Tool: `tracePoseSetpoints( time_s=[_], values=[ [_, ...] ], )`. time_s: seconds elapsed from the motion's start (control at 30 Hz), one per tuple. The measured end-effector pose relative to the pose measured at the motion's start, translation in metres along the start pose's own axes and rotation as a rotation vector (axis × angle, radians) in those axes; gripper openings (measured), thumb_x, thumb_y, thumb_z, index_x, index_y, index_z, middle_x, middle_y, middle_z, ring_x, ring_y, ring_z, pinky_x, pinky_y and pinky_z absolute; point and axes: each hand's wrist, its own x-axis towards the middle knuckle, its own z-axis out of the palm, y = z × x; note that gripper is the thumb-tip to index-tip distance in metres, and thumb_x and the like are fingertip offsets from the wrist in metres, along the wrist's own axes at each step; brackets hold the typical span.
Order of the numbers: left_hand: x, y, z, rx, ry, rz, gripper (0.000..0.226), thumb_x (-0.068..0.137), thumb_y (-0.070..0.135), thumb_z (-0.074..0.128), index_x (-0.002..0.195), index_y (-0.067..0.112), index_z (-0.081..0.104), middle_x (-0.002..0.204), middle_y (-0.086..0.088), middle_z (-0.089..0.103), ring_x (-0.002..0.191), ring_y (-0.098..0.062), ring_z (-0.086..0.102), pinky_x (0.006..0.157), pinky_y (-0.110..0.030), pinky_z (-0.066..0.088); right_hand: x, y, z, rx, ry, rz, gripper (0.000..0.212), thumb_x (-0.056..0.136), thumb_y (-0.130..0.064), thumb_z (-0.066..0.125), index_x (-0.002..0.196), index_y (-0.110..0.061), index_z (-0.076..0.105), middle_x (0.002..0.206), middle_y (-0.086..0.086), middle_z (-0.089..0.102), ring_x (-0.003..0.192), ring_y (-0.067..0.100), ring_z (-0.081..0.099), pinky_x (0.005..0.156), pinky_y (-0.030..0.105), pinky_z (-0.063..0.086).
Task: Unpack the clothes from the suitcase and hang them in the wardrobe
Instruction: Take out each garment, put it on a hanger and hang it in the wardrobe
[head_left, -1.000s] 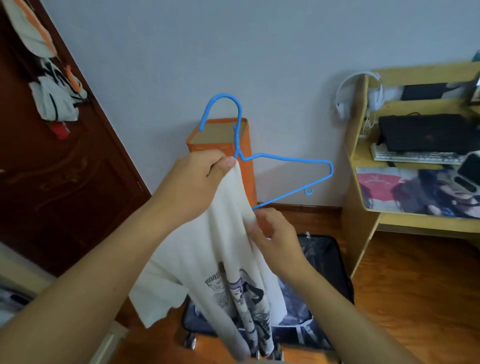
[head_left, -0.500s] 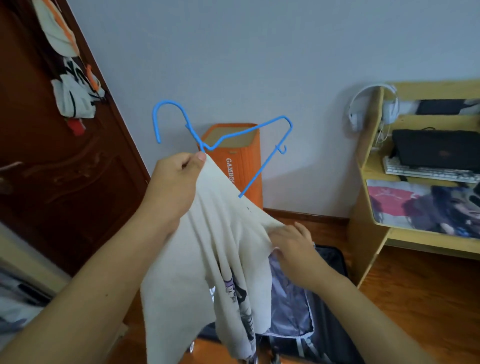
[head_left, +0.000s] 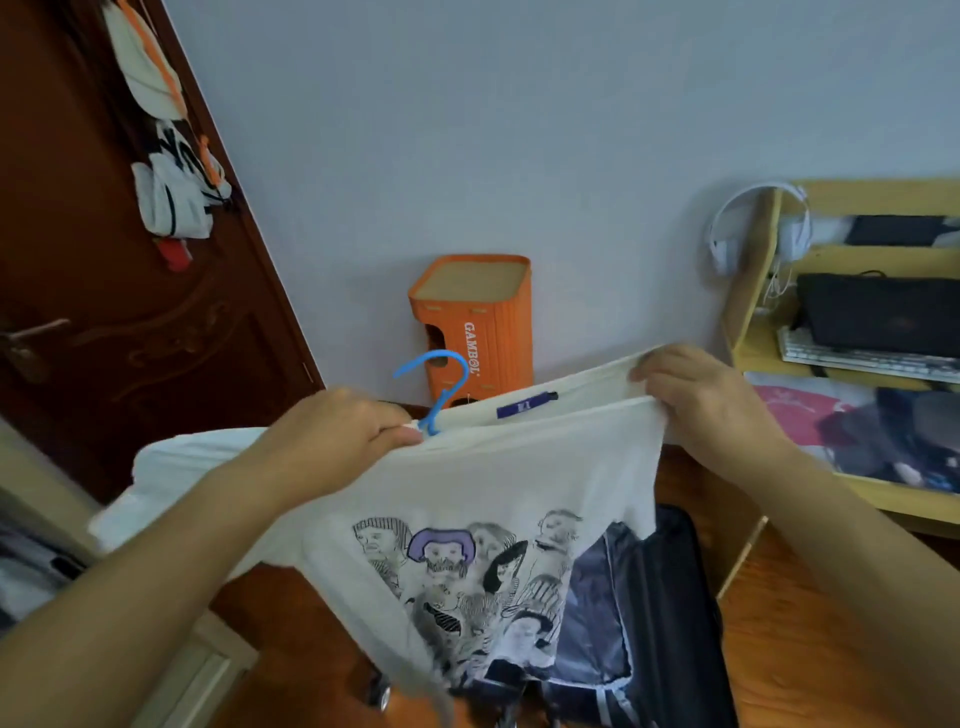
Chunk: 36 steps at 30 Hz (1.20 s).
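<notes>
I hold one white T-shirt (head_left: 498, 478) stretched flat before me, its neckline running from nine o'clock to two o'clock, printed faces toward me. My left hand (head_left: 332, 441) pinches the collar and the neck of one blue hanger (head_left: 436, 384), whose hook points up toward twelve o'clock. My right hand (head_left: 711, 405) grips the collar's other end. My hands are apart. One open suitcase (head_left: 670, 613) lies on the wooden floor at five o'clock, under the hem. One orange box (head_left: 478, 322) stands against the wall at twelve; a desk (head_left: 748, 291) edges in at three
</notes>
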Motion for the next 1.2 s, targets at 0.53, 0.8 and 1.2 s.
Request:
tracePoseSetpoints(
  time_s=[0.53, 0.8, 1.2],
  values=[
    [0.022, 0.048, 0.002, -0.502, 0.447, 0.118, 0.036, 0.100, 0.035, 0.060, 0.067, 0.030, 0.047, 0.057, 0.011, 0.040, 0.053, -0.007, 0.036, 0.054, -0.018, 0.029, 0.048, -0.079, 0.018, 0.136, -0.111, 0.163, 0.047, 0.102, -0.050, 0.021, 0.096, -0.014, 0.050, 0.071, -0.003, 0.053, 0.065, 0.029, 0.049, 0.058, 0.036, 0.027],
    [-0.010, -0.005, 0.006, -0.010, 0.577, 0.082, 0.047, 0.103, 0.056, 0.036, 0.100, 0.025, 0.071, 0.086, 0.003, 0.069, 0.077, -0.027, 0.068, 0.063, -0.041, 0.055, 0.047, -0.052, -0.011, 0.203, 0.122, 0.202, 0.047, 0.100, -0.052, 0.030, 0.096, -0.017, 0.061, 0.072, -0.012, 0.050, 0.067, 0.022, 0.054, 0.060, 0.033, 0.033],
    [0.005, 0.006, -0.014, 0.092, 0.743, -0.208, 0.041, 0.102, 0.041, 0.035, 0.085, 0.012, 0.058, 0.078, -0.012, 0.063, 0.066, -0.044, 0.061, 0.053, -0.045, 0.048, 0.047, -0.049, 0.010, 0.241, 0.491, 0.681, 0.043, 0.100, -0.031, 0.050, 0.138, -0.012, 0.052, 0.134, 0.012, 0.054, 0.127, 0.025, 0.043, 0.110, 0.038, 0.031]
  ],
)
